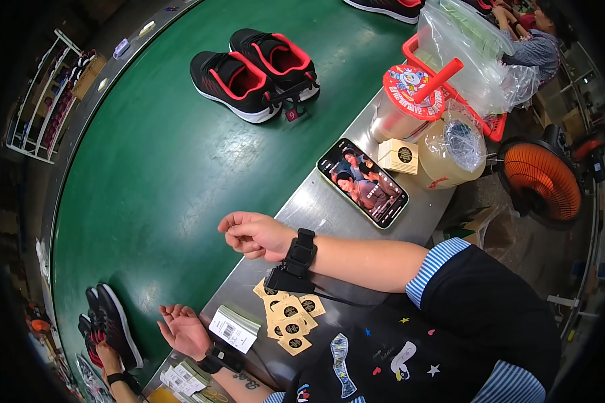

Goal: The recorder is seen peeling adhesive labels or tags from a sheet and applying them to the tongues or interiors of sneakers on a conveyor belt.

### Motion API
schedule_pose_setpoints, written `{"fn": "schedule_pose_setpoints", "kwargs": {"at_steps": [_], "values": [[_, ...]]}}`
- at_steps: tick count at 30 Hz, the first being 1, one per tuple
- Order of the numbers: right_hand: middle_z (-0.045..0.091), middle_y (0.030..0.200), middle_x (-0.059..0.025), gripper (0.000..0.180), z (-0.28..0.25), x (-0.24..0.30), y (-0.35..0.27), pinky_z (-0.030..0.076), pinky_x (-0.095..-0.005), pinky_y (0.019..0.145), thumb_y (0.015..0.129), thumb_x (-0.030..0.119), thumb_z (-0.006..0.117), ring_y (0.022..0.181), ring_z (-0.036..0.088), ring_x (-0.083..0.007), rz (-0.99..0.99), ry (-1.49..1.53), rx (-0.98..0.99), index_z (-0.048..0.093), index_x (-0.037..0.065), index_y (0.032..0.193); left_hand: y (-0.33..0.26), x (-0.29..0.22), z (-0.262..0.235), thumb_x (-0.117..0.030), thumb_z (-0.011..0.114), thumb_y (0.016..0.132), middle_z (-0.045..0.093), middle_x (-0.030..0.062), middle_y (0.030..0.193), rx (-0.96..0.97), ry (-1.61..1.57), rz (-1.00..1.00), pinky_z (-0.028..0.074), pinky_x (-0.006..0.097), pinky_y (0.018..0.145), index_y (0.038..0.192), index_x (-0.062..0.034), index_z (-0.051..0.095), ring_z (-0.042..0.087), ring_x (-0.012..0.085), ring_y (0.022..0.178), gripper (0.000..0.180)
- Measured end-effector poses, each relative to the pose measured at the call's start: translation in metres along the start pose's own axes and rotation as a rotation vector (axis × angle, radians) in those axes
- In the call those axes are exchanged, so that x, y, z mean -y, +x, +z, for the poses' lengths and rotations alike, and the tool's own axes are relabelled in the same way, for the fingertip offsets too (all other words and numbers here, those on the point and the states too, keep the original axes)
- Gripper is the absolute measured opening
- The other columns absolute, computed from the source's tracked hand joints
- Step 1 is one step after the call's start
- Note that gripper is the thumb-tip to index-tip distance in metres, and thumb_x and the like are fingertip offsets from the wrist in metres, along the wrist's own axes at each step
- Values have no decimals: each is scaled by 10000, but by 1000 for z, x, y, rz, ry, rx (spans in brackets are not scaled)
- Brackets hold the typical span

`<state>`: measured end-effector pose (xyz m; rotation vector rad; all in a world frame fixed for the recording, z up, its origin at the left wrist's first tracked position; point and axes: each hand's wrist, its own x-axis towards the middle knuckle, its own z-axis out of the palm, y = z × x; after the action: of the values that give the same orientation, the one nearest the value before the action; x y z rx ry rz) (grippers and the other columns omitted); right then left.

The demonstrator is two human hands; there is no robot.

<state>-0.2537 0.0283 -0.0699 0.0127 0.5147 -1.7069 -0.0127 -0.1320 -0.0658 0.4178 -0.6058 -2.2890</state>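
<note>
My right hand (pixel 257 236) is over the edge between the green belt and the metal table, its fingers loosely curled and nothing visible in them. My left hand (pixel 185 332) is palm up with fingers apart, beside a stack of white barcode labels (pixel 234 329). Gold stickers with black round marks (pixel 293 328) lie spread on the metal between my forearms. Farther up the belt sits a pair of black and red sneakers (pixel 252 74), joined at the heels with a small dark red tag (pixel 292 115). Both my wrists wear black straps.
A phone (pixel 363 183) playing video lies by a small sticker stack (pixel 398 156), a red-lidded cup (pixel 410 101) and a yellowish tub (pixel 452 151). An orange fan (pixel 541 181) stands at right. Lower left, another person's hand (pixel 109 356) touches dark sneakers (pixel 116 326). More labels (pixel 183 379) lie below.
</note>
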Motion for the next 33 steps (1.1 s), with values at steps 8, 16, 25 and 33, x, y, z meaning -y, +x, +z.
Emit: {"fn": "schedule_pose_setpoints", "kwargs": {"at_steps": [8, 16, 25, 33], "values": [[475, 635, 2, 149, -2, 0, 1, 169, -172, 342, 830, 58, 405, 413, 287, -30, 13, -2, 21, 460, 63, 969, 0, 2, -2, -217, 428, 882, 451, 85, 950, 21, -36, 7, 384, 305, 763, 1097, -3, 415, 422, 169, 811, 304], [479, 635, -9, 152, 0, 1, -1, 175, -170, 344, 818, 45, 405, 407, 289, -31, 14, 6, 18, 464, 54, 959, 0, 0, -5, -205, 428, 880, 454, 87, 954, 24, -39, 5, 385, 308, 765, 1096, 1, 418, 426, 172, 810, 299], [478, 618, -21, 172, -1, 1, 0, 176, -178, 322, 771, 29, 413, 381, 304, -38, 18, 22, 12, 460, 49, 934, 0, 1, -3, -205, 426, 882, 453, 85, 945, -10, -34, 13, 391, 302, 760, 1092, 0, 426, 431, 172, 810, 293], [482, 632, -25, 157, -2, 1, 1, 185, -175, 324, 776, 29, 413, 386, 306, -37, 10, 39, 7, 465, 49, 924, 0, 0, -5, -195, 433, 881, 461, 79, 955, 46, -33, -9, 392, 325, 802, 1110, 0, 415, 439, 180, 839, 301]]}}
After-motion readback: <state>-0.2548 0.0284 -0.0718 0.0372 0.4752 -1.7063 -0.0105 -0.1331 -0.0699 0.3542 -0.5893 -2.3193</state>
